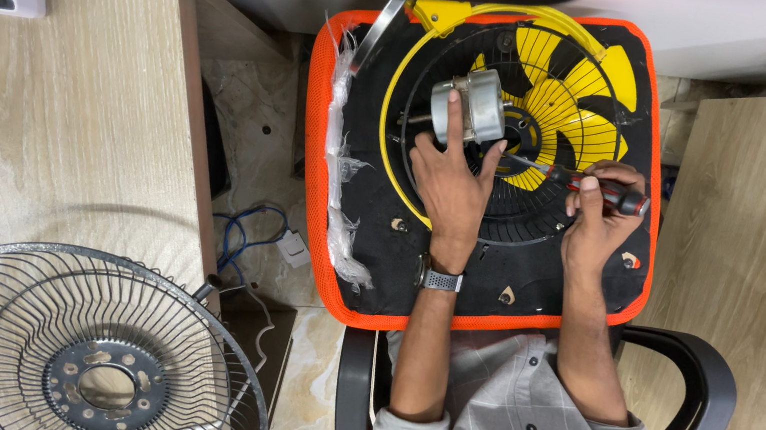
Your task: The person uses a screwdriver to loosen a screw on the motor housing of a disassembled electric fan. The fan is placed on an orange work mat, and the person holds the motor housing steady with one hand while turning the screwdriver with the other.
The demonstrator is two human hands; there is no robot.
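1. A person sits in a black chair [715, 396] w/ an orange and black fan box [467, 298] in front of them, in the middle & top of the frame.
2. The left hand [449, 179] is on the grey metal motor [470, 107]. Fingers reach up & curl round the motor's side, thumb on the other side. The hand is closed round it, but not tight all the way: I can see most of the motor's top.
3. The right hand [600, 217] is wrapped shut on a screwdriver [600, 185] w/ a red & black handle. The thin metal tip points left, toward the black middle part just beside the motor.
4. The motor sits over the yellow fan blades [563, 90], upper middle of the frame, inside a black wire guard [503, 223] w/ a yellow ring [395, 121].
5. How it handles, I think: the motor looks heavy for its size, hard & smooth metal, so it may slip. Best to hold it round the side, like the left hand does. The blades look like thin plastic, so they may bend or crack. Don't push on them.
6. Torn clear plastic wrap [336, 188] hangs on the box's left edge.
7. Lower left of the frame: a grey wire fan guard [69, 350] lies on the wood table [42, 124], well apart from both hands.
8. Blue wires [245, 225] lie on the floor betw. the table & the box.
9. A watch [441, 280] is on the left wrist.
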